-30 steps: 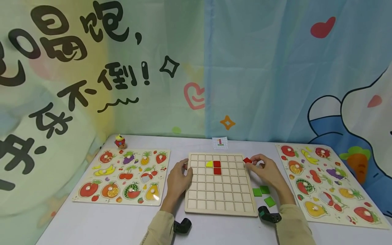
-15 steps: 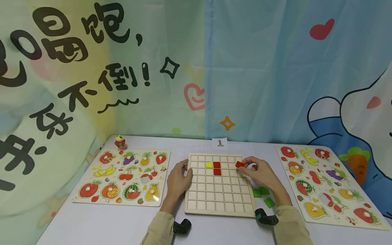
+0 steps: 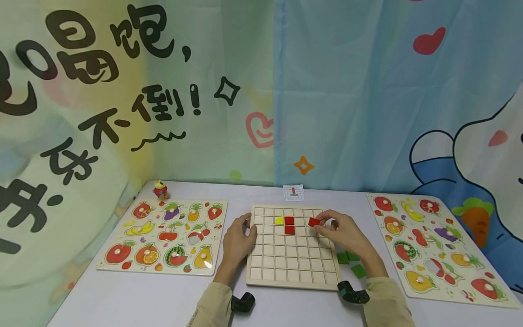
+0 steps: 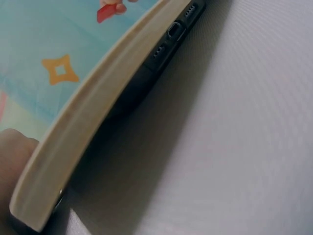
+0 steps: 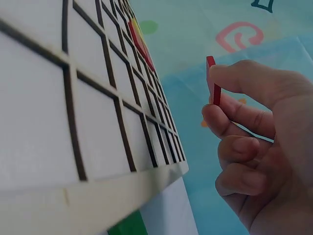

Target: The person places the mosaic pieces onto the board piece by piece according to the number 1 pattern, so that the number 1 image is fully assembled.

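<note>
In the head view, my right hand (image 3: 341, 230) pinches a small red square tile (image 3: 313, 222) between thumb and fingers, over the right part of a wooden grid board (image 3: 282, 262). The right wrist view shows this tile (image 5: 217, 93) edge-on, held up off the grid. Two red tiles (image 3: 289, 230) sit in the board's cells, one below the other, with a yellow piece (image 3: 279, 220) beside the upper one. My left hand (image 3: 238, 238) holds the board's left edge, its thumb at the rim. Green tiles (image 3: 358, 271) lie on the table under my right wrist.
Fruit puzzle boards flank the grid, one on the left (image 3: 161, 269) and one on the right (image 3: 457, 290). A small patterned card (image 3: 293, 192) stands behind it. A toy figure (image 3: 161, 190) is back left. Beneath the board's edge shows a black device with a port (image 4: 166, 44).
My right hand has carried the red tile leftward from beyond the board's right edge to over its right columns. The left hand stays at the board's left edge.
</note>
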`<state>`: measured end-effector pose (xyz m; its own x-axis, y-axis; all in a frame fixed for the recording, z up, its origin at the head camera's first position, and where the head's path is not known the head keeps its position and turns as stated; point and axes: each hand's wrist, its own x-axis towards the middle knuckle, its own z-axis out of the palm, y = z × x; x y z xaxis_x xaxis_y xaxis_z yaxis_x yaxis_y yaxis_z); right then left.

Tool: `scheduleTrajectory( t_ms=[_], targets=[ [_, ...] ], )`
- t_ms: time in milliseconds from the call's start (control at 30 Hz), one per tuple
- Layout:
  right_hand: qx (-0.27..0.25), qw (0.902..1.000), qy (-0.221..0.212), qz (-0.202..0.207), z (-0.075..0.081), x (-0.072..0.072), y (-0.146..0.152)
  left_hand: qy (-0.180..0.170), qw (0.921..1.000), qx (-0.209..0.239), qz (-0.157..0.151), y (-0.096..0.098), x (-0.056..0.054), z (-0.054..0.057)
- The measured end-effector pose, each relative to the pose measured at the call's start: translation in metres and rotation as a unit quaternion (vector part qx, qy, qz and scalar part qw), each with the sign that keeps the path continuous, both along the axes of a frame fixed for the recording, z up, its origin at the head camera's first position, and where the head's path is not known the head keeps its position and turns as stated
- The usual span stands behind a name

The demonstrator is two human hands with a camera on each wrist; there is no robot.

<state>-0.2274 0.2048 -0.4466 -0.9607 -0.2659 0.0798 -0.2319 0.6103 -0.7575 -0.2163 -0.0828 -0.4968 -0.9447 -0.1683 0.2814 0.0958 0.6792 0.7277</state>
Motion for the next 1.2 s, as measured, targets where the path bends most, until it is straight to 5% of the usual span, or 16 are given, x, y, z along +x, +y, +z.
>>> scheduleTrajectory(
  t_ms=[1200],
  targets=[
    [0.042, 0.9954, 0.002, 0.087, -0.016, 0.009, -0.042, -0.008, 1.0000, 0.002, 0.005, 0.000, -0.002, -0.003]
  ],
)
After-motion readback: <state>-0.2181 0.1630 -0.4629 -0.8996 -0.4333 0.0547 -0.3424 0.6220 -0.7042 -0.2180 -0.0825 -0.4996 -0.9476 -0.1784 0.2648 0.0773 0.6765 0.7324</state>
